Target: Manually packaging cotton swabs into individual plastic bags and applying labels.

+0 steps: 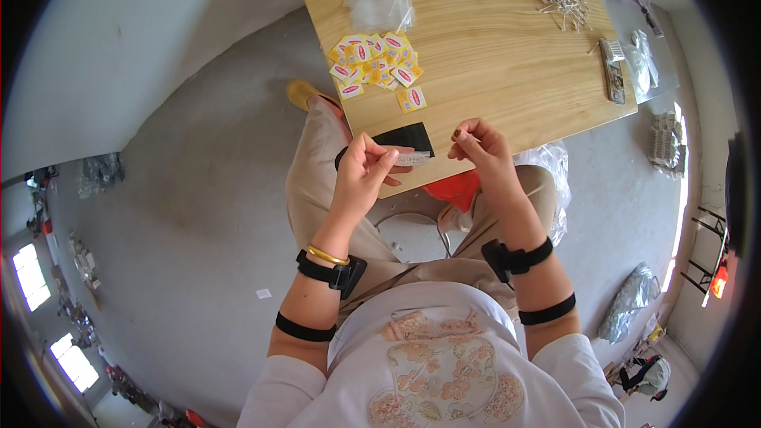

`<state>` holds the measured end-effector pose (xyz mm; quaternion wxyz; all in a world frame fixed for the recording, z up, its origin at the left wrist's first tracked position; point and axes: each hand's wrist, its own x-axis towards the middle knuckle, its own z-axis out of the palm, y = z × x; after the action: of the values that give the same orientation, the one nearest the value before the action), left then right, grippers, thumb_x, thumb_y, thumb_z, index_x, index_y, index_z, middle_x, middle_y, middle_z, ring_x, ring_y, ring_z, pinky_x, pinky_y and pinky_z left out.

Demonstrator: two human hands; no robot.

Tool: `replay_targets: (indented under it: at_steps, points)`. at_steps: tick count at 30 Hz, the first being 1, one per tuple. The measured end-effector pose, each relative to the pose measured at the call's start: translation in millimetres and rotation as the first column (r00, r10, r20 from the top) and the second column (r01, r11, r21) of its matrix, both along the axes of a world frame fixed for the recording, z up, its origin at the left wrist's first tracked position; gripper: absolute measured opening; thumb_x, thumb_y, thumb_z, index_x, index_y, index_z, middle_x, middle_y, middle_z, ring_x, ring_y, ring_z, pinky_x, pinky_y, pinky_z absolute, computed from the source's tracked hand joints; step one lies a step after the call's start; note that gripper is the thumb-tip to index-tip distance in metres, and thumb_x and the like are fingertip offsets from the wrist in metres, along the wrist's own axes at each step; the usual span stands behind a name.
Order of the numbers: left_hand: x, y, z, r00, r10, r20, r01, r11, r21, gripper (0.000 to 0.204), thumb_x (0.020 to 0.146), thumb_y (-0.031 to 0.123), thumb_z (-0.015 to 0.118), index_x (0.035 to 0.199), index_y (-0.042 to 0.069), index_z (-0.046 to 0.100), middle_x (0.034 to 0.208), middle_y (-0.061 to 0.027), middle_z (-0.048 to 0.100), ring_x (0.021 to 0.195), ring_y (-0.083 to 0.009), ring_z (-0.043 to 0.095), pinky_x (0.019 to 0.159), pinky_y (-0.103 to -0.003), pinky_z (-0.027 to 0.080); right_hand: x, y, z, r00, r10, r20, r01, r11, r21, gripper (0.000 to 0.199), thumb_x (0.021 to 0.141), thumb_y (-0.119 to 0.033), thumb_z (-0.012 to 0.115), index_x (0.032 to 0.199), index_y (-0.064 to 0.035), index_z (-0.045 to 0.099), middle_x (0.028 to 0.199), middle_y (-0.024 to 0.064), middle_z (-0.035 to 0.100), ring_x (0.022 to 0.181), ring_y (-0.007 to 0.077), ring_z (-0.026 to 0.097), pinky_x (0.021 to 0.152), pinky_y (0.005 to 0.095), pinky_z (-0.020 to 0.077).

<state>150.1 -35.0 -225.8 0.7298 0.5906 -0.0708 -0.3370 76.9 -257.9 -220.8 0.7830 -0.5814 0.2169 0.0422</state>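
Left hand (pixel 366 165) has a small clear bag (pixel 412 159) pinched over the near edge of the black pad (pixel 411 136); right hand (pixel 485 149), just right of the pad, pinches a tiny brownish thing (pixel 457 134), can't tell what. I'd grip that bag lightly so it doesn't crumple.
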Motion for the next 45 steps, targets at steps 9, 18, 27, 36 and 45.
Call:
replay_targets:
  at_steps: [9,18,27,36,45]
  points:
    - [-13,-7,29,1.0,0.013,0.019,-0.013,1.0,0.006,0.022,0.101,0.015,0.061,0.1,0.005,0.041,0.117,-0.0183,0.07,0.094,-0.0185,0.073,0.064,-0.023,0.058,-5,20,24,0.963,0.23,0.144,-0.16,0.91,-0.383,0.015,0.089,0.0,0.07,0.103,-0.0023,0.068,0.099,0.0042,0.062,0.086,0.0111,0.061,0.079,0.0253,0.0517]
    - [-32,-18,57,0.994,-0.031,0.103,0.025,0.998,0.058,0.051,0.092,-0.005,0.064,0.138,0.003,0.044,0.122,-0.0156,0.069,0.092,-0.0156,0.073,0.072,-0.024,0.058,-9,24,29,0.963,0.188,0.191,-0.129,0.95,-0.286,0.006,0.091,0.002,0.067,0.097,0.0013,0.066,0.098,0.005,0.06,0.089,0.0126,0.063,0.081,0.026,0.0511]
    - [-40,-18,63,0.977,0.047,0.209,-0.071,0.991,0.11,0.064,0.092,-0.001,0.067,0.148,0.008,0.037,0.119,-0.0155,0.07,0.087,-0.0164,0.074,0.057,-0.017,0.051,-15,31,33,0.98,0.092,0.175,-0.1,0.994,0.034,0.008,0.096,-0.005,0.066,0.101,0.002,0.063,0.097,0.0029,0.064,0.09,0.0089,0.062,0.081,0.025,0.0512]
    - [-36,-1,71,0.981,-0.017,0.194,-0.013,0.988,0.151,0.041,0.089,-0.003,0.071,0.127,0.003,0.058,0.11,-0.0084,0.07,0.077,-0.0094,0.07,0.06,-0.019,0.054,-9,21,75,0.988,0.113,0.108,-0.114,0.994,-0.003,0.01,0.098,-0.007,0.064,0.104,0.0014,0.062,0.096,0.0017,0.067,0.088,0.0072,0.06,0.08,0.023,0.0497]
    - [-58,11,129,0.871,-0.071,0.487,-0.006,0.988,0.154,0.031,0.084,-0.008,0.071,0.113,0.002,0.071,0.089,-0.0041,0.074,0.06,-0.0039,0.062,0.055,-0.02,0.049,-41,30,160,0.846,0.427,0.319,-0.15,0.765,-0.626,0.035,0.073,-0.001,0.081,0.107,-0.0049,0.072,0.099,0.0081,0.061,0.092,0.0228,0.061,0.077,0.0316,0.0512]
